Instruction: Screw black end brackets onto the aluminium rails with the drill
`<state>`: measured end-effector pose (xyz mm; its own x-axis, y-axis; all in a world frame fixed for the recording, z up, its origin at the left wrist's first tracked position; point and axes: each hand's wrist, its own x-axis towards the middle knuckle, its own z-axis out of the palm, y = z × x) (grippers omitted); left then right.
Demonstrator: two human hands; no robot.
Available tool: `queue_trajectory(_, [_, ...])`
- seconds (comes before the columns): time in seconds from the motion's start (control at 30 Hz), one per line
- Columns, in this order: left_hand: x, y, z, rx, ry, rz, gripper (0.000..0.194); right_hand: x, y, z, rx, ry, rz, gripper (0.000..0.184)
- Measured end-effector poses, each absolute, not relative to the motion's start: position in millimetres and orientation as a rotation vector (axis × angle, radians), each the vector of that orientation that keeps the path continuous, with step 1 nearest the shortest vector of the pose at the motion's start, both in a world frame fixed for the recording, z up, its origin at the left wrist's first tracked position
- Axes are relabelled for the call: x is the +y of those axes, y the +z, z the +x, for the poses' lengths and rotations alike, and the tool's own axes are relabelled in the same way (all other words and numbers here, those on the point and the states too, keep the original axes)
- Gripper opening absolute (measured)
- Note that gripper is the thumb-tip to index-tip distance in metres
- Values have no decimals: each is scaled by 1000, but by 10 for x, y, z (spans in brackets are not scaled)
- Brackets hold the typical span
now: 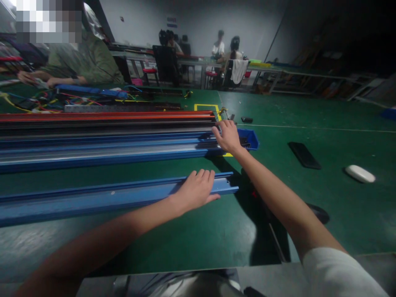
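Observation:
A long blue metal channel (136,194) lies across the near part of the green table, its open side up. My left hand (198,187) is closed across it near its right end, fingers over the far edge and thumb by the near edge. My right hand (229,136) is farther back, at the right ends of the stacked rails and over the left part of a blue bin (252,139). Its thumb stands apart from its fingers, and I see nothing held in it. Small dark pieces show in the bin, partly hidden by the hand.
Behind lie more blue channels (93,154), black rails (108,128) and an orange rail (123,115). A black phone (305,155) and a white oval case (360,173) lie at right. Across the table sits a person in a green sleeve (102,62), beside tangled coloured wires (34,105).

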<state>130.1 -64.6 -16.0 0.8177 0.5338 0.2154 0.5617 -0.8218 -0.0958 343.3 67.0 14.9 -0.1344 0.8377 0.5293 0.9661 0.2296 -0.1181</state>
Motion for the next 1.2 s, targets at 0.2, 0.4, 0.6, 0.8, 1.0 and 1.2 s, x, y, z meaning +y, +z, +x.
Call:
queue_trajectory(0.2, [-443, -43, 1053, -877, -177, -2937, 68, 706, 244, 3956, -1738, -360, -1945, 43])
queue_trajectory(0.4, [-189, 102, 829, -823, -23, -3096, 60, 664, 256, 4310, -1656, -262, -2140, 41])
queue_trajectory(0.6, [54, 86, 578, -765, -16, -3154, 59, 657, 231, 4371, -1765, -85, -2230, 38])
queue_trajectory(0.8, [258, 37, 303, -945, -10, -3236, 74, 639, 225, 4424, -1886, 47, -2309, 37])
queue_trajectory(1.0, [406, 3, 98, -1077, 152, -3292, 99, 623, 250, 4472, -1933, 21, -2315, 33])
queue_trajectory(1.2, [548, 2, -119, -1194, 312, -3326, 108, 662, 220, 4551, -1923, -2, -2273, 31])
